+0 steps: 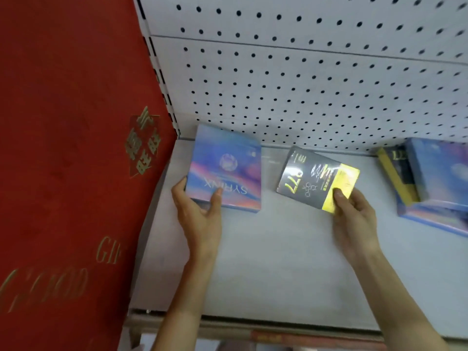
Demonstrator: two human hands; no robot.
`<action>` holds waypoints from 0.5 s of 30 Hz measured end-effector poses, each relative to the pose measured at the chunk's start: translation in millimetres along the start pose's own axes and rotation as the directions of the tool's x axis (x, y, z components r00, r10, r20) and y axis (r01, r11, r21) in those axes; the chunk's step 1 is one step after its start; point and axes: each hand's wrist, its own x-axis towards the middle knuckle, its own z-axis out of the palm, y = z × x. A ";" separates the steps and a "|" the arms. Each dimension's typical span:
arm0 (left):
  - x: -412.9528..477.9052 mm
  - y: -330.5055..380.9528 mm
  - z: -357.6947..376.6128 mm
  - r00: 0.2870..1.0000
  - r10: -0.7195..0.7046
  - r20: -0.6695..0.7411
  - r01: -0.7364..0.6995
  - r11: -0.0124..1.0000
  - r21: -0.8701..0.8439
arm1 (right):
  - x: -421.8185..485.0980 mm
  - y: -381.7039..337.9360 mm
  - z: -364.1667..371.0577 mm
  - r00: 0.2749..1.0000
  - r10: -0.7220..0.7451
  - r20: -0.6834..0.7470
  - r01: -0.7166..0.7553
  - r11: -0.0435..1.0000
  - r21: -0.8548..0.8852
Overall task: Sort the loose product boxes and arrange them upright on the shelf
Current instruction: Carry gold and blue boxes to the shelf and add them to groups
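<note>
My left hand [200,211] grips the near left corner of a blue-pink iridescent box [228,163] marked SYRINX, thumb on its face, at the shelf's left end. The box is tilted up off the white shelf [266,249]. My right hand [352,211] pinches the yellow end of a dark grey box [311,176] marked 877, thumb on top, held just above the middle of the shelf. At the right lies a pile with another blue iridescent box [440,171] resting on a dark and yellow box [395,173].
A white pegboard back wall [304,72] rises behind the shelf. A large red panel with gold lettering [71,160] stands against the shelf's left side. The shelf's front edge [253,323] runs along the bottom.
</note>
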 end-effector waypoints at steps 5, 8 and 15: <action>-6.1 14.0 -6.3 0.997 -0.062 0.052 0.071 0.976 -0.205 | 2.9 0.4 -6.2 0.997 0.076 0.002 -0.075 0.972 0.223; -11.3 29.0 -15.8 0.991 -0.055 0.126 0.092 0.945 -0.313 | -2.7 -7.3 -7.3 0.995 0.101 0.016 -0.102 0.959 0.263; -36.7 64.8 -24.1 0.963 -0.034 0.268 0.142 0.907 -0.396 | -29.7 -38.2 -39.5 0.989 0.143 -0.027 -0.134 0.967 0.217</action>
